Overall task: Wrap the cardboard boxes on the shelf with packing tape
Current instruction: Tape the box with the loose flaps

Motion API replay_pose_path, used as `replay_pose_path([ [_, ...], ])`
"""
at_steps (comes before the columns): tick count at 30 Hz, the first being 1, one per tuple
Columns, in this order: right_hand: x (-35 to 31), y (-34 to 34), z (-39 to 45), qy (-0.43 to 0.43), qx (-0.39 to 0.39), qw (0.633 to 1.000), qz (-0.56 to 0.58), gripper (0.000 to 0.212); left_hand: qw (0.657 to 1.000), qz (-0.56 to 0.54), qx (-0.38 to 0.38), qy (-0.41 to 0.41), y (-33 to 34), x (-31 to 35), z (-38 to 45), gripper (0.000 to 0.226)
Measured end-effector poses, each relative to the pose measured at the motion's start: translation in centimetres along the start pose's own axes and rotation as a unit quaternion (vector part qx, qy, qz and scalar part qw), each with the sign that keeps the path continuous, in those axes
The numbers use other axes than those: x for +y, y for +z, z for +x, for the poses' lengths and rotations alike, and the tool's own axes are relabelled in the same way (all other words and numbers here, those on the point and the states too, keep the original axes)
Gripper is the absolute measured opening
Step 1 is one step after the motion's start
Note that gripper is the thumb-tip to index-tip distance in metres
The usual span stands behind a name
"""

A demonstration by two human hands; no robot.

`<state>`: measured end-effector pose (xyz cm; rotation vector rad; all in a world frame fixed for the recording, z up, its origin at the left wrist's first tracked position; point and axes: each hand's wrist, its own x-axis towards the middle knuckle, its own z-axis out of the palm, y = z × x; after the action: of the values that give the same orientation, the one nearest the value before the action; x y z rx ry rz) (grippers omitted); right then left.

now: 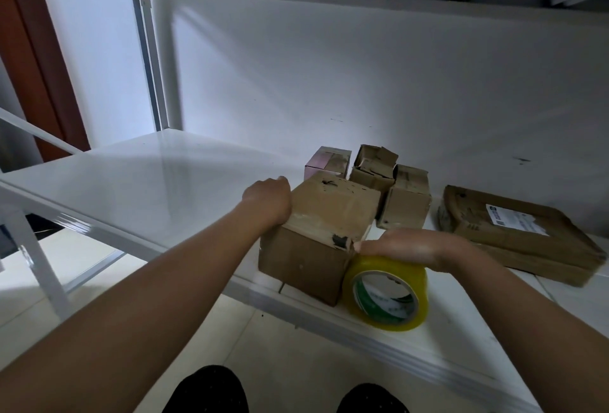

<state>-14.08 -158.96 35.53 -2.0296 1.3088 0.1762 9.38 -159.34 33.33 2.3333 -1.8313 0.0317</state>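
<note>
Two bare forearms reach forward from the bottom corners. The left hand (268, 200) is turned palm-in, fingers curled out of sight over the box's (324, 234) far left edge. The right hand (407, 246) lies palm-down across the tape roll (387, 294), fingers pointing left, fingertips at the box's corner.

My left hand (268, 202) gripped the upper left edge of the big cardboard box (319, 234) at the centre of the frame, near the front lip of the white shelf (131, 188). My right hand (412, 248) lay over the top of the yellow tape roll (387, 294), which stood on edge against the box's lower right corner, my thumb touching that corner. Behind, three small boxes (372, 169) clustered together; a flat labelled parcel (517, 231) lay at the right.
</note>
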Motion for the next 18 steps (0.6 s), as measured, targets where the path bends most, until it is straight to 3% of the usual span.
replay_pose_path([
  [2,-0.5,-0.9,-1.4,-0.038,-0.006,0.997,0.07,0.039,0.998,-0.055,-0.035,-0.021,-0.2,-1.1,0.6,0.017],
  [4,-1.2,-2.2,-2.7,-0.065,0.032,0.978,0.194,0.052,0.988,-0.128,-0.062,-0.054,-0.5,-2.2,1.1,0.023],
  [7,-2.8,-3.9,-3.1,-0.107,0.099,0.919,0.366,0.06,0.938,-0.307,-0.126,-0.103,0.1,-3.0,1.1,0.025],
  [10,-5.0,-4.1,-2.4,-0.192,0.057,0.874,0.442,0.048,0.896,-0.394,-0.143,-0.145,2.8,-2.5,0.8,0.026],
  [12,-6.0,-3.5,-1.7,-0.231,0.041,0.862,0.45,0.052,0.879,-0.432,-0.074,-0.187,4.4,-2.4,0.8,0.024],
  [14,-6.6,-3.0,-1.0,-0.247,0.038,0.849,0.465,0.057,0.89,-0.412,0.027,-0.191,5.1,-2.6,1.1,0.023],
  [18,-8.1,-3.0,0.6,-0.234,0.066,0.833,0.497,0.058,0.857,-0.48,0.174,-0.075,3.6,-2.2,0.3,0.025],
])
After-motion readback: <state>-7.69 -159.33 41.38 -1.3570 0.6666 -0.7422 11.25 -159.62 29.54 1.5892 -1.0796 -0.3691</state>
